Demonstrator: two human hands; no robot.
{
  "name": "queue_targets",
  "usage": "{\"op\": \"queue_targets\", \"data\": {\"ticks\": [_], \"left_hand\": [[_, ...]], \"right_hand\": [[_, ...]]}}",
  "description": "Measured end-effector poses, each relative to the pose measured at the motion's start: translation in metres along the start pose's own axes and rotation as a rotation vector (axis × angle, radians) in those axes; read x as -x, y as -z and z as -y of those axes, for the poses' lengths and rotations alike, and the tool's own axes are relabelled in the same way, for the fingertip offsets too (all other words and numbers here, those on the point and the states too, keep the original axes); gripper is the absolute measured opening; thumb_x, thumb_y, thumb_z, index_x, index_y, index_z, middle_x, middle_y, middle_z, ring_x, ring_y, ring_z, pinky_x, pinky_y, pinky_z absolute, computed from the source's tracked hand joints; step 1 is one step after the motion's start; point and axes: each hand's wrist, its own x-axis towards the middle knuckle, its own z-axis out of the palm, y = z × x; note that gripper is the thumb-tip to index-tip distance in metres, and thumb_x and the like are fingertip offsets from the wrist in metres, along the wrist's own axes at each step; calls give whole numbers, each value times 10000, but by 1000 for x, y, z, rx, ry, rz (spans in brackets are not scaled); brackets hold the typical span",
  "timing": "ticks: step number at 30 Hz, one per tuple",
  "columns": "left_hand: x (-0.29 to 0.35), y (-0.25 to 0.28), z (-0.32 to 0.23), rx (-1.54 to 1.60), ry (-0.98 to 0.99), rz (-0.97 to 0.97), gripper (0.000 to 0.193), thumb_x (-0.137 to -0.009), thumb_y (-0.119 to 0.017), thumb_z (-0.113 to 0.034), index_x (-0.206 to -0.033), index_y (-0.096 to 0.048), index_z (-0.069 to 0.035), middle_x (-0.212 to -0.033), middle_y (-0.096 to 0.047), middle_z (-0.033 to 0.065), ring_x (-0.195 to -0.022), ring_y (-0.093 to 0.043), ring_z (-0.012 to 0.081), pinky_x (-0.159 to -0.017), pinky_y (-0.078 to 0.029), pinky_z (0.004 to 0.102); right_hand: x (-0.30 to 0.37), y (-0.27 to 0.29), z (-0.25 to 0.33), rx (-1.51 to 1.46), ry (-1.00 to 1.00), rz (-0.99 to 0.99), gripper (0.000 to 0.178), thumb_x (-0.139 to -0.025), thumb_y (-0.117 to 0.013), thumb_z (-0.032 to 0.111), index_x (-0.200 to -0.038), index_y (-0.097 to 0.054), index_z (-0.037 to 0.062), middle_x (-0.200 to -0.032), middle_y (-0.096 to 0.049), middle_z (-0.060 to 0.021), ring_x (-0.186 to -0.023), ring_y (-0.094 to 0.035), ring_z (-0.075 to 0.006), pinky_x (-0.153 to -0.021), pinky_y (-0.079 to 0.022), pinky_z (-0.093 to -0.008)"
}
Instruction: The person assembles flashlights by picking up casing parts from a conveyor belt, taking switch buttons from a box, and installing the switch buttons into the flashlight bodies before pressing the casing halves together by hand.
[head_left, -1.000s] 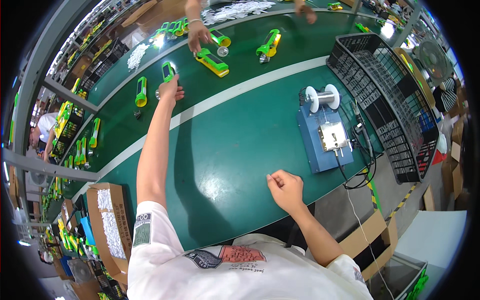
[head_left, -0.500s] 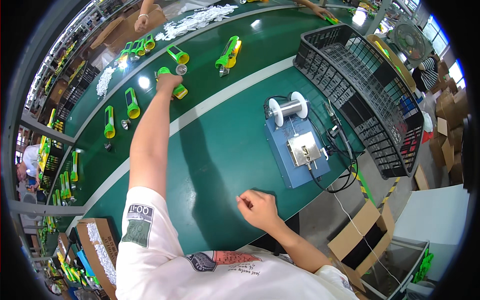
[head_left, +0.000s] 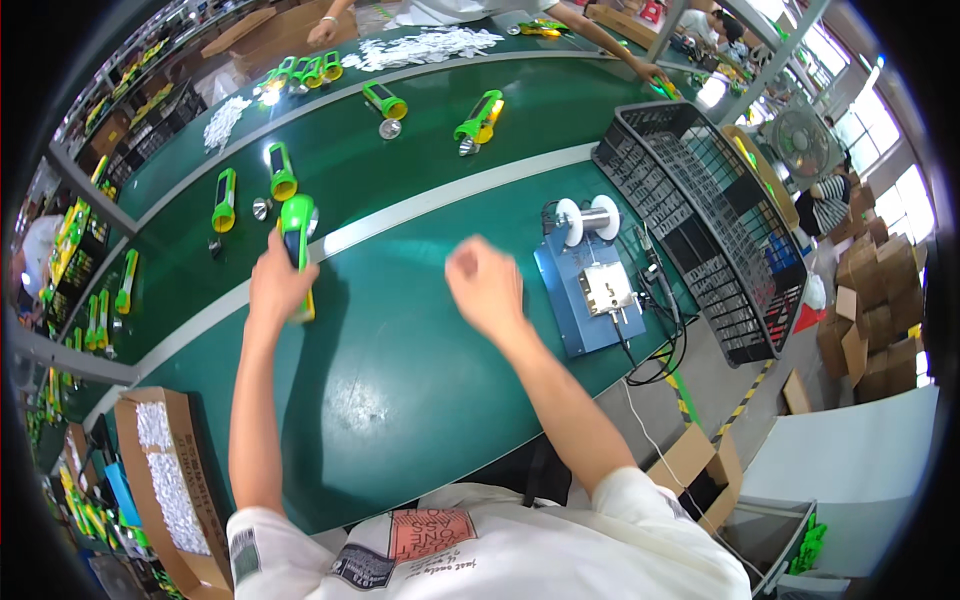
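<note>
My left hand [head_left: 281, 284] is closed round a green and yellow flashlight [head_left: 296, 228] with a dark panel on its side. It is held over the near edge of the belt. A silver reflector [head_left: 312, 222] shows beside its head. My right hand [head_left: 487, 286], smeared by motion, is raised over the green table with its fingers curled in; whatever it may hold is hidden. To its right stands a blue box-shaped device [head_left: 578, 300] carrying a spool of silvery wire [head_left: 590, 221] and a metal block [head_left: 608, 288].
Several flashlights with loose reflectors lie on the green belt [head_left: 420, 135]. A black plastic crate [head_left: 700, 230] stands at the right, near a soldering iron [head_left: 652, 255] and cables. White pieces [head_left: 425, 47] are heaped across the belt, near a co-worker's hands. A cardboard box [head_left: 190, 460] sits lower left.
My left hand has drawn a flashlight from the belt toward me. My right hand has risen forward from the table's near side. The whole view has shifted slightly.
</note>
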Motion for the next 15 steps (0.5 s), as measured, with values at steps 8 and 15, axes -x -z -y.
{"op": "queue_targets", "data": {"ticks": [8,15], "left_hand": [[188,48,36,-107,259,-6,856,-707,-662,-108,-1459,-260,-40,-985,-601,252,-811,-637,433,-717,-512,515],[225,56,52,-114,364,133,903,-694,-711,-99,-1473,-256,-64,-935,-559,199,-726,-637,389,-657,-523,479]], "right_hand": [[-239,-63,-7,385,-283,-262,591,-743,-667,309,-1212,-489,-2,-1205,-542,-235,-1101,-560,-390,-939,-469,-465],[-373,-50,-107,574,-468,-35,874,-732,-669,443,-1390,-317,-11,-1403,-414,-273,-1325,-414,-374,-1037,-407,-453]]}}
